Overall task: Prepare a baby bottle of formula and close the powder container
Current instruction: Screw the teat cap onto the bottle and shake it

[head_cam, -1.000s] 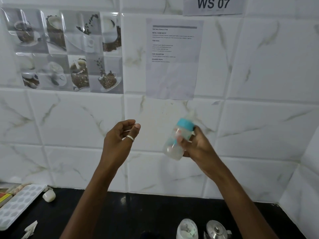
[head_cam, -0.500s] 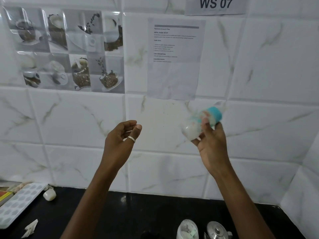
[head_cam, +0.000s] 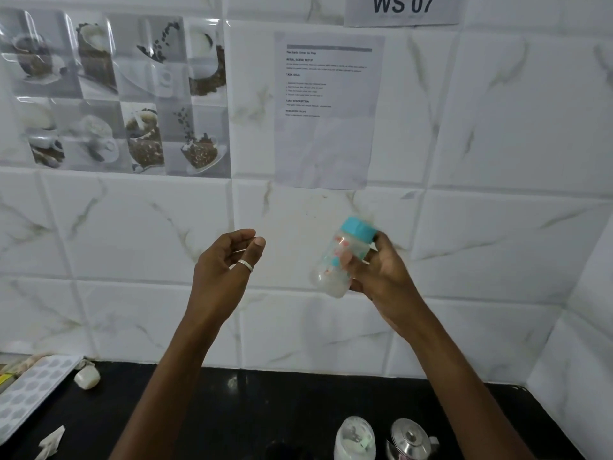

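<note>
Up in front of the wall tiles, the baby bottle point(head_cam: 343, 258) sits in the right hand point(head_cam: 378, 270), tilted with its teal cap point(head_cam: 360, 229) up and to the right and milky liquid pooled at the low end. Right fingers point(head_cam: 346, 260) are wrapped around the bottle body, thumb side hidden behind it. Left hand point(head_cam: 225, 260) hovers just beside, apart from the bottle, fingers loosely curled around nothing, ring visible.

Change: half a second ago the bottle was swung higher and further right, nearly sideways and motion-blurred; a second ago it was low and tilted much as now. So it has come back down, one full shake cycle. Left hand has barely shifted. Judgement: cap is on, powder and water look mixed, this is the shaking step, late in the bottle part of the task.

Down on the black tabletop point(head_cam: 232, 419), the powder container point(head_cam: 354, 439) at the bottom edge looks open with white powder showing, so closing it seems still to do. Steel kettle point(head_cam: 411, 438) stands just beside it. Grey tray point(head_cam: 30, 390) far left.
</note>
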Available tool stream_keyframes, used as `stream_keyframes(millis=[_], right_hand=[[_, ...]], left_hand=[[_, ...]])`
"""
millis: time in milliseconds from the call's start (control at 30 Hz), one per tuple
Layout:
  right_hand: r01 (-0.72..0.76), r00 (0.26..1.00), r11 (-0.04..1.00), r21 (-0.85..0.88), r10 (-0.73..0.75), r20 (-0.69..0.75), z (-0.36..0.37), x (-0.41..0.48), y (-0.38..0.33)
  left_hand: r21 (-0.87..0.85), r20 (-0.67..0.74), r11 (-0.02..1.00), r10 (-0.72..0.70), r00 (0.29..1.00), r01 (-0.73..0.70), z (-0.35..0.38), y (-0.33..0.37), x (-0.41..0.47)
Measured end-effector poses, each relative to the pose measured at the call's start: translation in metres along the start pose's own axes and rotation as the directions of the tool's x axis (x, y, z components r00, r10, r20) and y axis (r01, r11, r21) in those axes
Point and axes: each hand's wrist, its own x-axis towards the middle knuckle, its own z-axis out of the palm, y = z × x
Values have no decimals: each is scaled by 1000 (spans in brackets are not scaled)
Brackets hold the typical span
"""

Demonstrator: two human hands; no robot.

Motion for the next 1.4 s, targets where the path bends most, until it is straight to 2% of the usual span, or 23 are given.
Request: stream_keyframes(millis=[133,200,267,300,333,433,467,533,600,667,733,767,800,833,933,967,1067,1100,1167,1233,1267,1333,1400], right_hand=[[185,967,923,339,-108,-232,-9,8,-13],[147,976,952,270,-94,-198,-4,7,-10],[7,1000,999,51,-6,-28,2,0,-2],[-13,1000,1000,-6,13,11,2,-3,-1],[8,1000,1000,20,-8,-2,-1,-2,-1],[137,978,939,315,-77,-194,-6,4,-8],[151,972,935,322,-81,-221,-5,5,-8],[81,986,982,169,-55,-156,0,2,-1],[-31,1000,999,-22,31,1,4,-5,6],[-12,1000,1000,0,12,-2,-2,-5,5],[75,988,972,223,-42,-149,-7,1,-1],[117,976,948,297,-54,-213,-7,3,-2],[129,970,946,297,-58,-237,-6,4,-1],[102,975,967,234,-50,-215,-4,3,1],[-44,999,996,-78,44,-2,0,-5,12],[-30,1000,997,-70,30,0,-2,-4,12],[83,985,953,291,-35,-168,-4,1,7],[108,979,938,328,-44,-197,-3,2,6],[52,991,983,178,-29,-130,2,-2,10],[-58,998,998,-39,59,24,6,-9,17],[-64,997,996,-60,66,35,5,-11,19],[5,997,993,115,3,-75,1,-10,18],[115,970,943,312,-39,-240,1,-8,15]], left_hand=[[8,0,1000,8,1000,-8,-4,-2,-2],[7,-9,1000,4,1000,-4,-5,-2,-1],[1,-12,1000,0,1000,0,-5,-1,0],[1,-10,1000,1,1000,-1,-4,0,0],[3,-9,1000,5,1000,-5,-4,0,0],[10,-7,1000,15,1000,-15,-5,-2,-2],[11,-10,1000,13,1000,-13,-6,-2,-1],[13,-12,1000,8,1000,-8,-6,-2,-1],[11,-10,1000,6,1000,-6,-5,-2,-1],[9,-4,1000,7,1000,-7,-4,-3,-3],[9,-2,1000,8,1000,-8,-4,-4,-4],[8,-5,1000,6,1000,-6,-5,-4,-4],[6,-8,1000,4,1000,-4,-5,-4,-4],[5,-9,1000,1,1000,-1,-5,-4,-4],[10,-2,1000,5,1000,-5,-3,-3,-3],[8,1,1000,6,1000,-6,-2,-3,-4],[-2,5,1000,5,1000,-5,-3,-5,-4],[-1,2,1000,3,1000,-3,-3,-6,-4],[-2,-2,1000,-3,1000,3,-3,-6,-3],[-6,-3,1000,-4,1000,4,-2,-8,-3],[-6,0,1000,-4,1000,4,-2,-9,-4],[-4,4,1000,-7,1000,7,-2,-12,-5],[-2,2,1000,-14,1000,14,-4,-14,-5]])
